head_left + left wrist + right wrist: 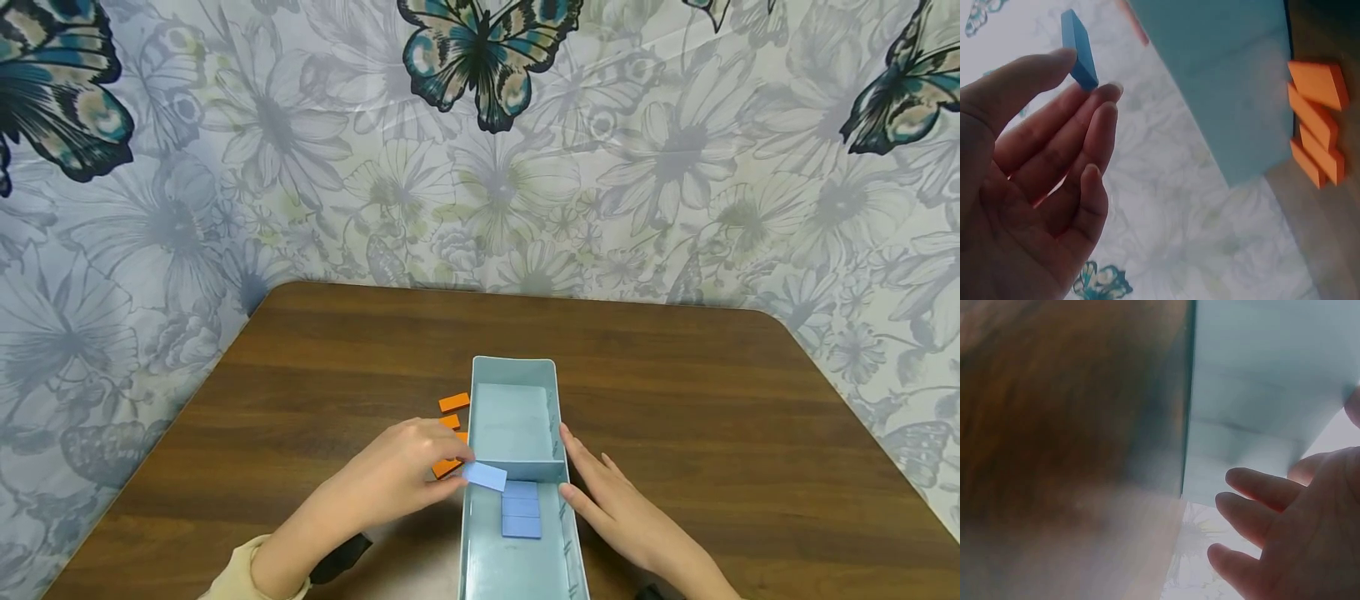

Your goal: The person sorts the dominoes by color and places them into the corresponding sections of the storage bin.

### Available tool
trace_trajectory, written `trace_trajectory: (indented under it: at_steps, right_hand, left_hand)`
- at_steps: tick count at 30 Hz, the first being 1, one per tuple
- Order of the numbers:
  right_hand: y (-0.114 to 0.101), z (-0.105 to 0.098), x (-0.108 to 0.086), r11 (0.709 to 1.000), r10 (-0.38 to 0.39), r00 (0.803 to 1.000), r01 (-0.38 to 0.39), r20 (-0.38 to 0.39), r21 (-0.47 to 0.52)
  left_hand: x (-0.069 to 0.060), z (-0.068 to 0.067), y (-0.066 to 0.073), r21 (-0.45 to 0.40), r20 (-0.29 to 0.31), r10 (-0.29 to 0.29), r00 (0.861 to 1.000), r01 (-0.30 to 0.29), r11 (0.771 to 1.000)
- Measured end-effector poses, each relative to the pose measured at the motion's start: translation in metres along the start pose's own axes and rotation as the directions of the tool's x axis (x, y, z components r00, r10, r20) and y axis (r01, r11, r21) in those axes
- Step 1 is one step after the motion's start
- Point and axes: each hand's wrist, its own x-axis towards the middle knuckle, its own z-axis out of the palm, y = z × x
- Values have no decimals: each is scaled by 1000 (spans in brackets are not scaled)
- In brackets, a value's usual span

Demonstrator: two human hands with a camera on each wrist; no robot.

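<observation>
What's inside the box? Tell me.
Blue blocks lie in the near part of the box. What's under them is covered, as is a patch behind the held block.

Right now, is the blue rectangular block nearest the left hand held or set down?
Held: the left wrist view shows the left hand pinching the blue rectangular block between thumb and fingertips.

In the head view, we see the divided teal tray (483, 567) cut off at the bottom and orange blocks (447, 468) partly behind the left hand (401, 471). The right wrist view gives us a blurred wooden tabletop (1054, 437) at left.
</observation>
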Motion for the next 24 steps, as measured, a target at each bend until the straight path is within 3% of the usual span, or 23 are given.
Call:
trace_trajectory:
  at_steps: [6, 16, 24]
  right_hand:
    - [-1, 0, 0, 1000, 0, 1000, 0, -7, 6]
    - [2, 2, 0, 1000, 3, 1000, -3, -1, 11]
    - [2, 0, 0, 1000, -7, 1000, 7, -3, 19]
  left_hand:
    - [4, 11, 8, -7, -25, 21, 999, -21, 1000]
    - [4, 22, 17, 32, -30, -8, 1000, 9, 999]
    - [8, 30, 24, -6, -35, -13, 999, 13, 1000]
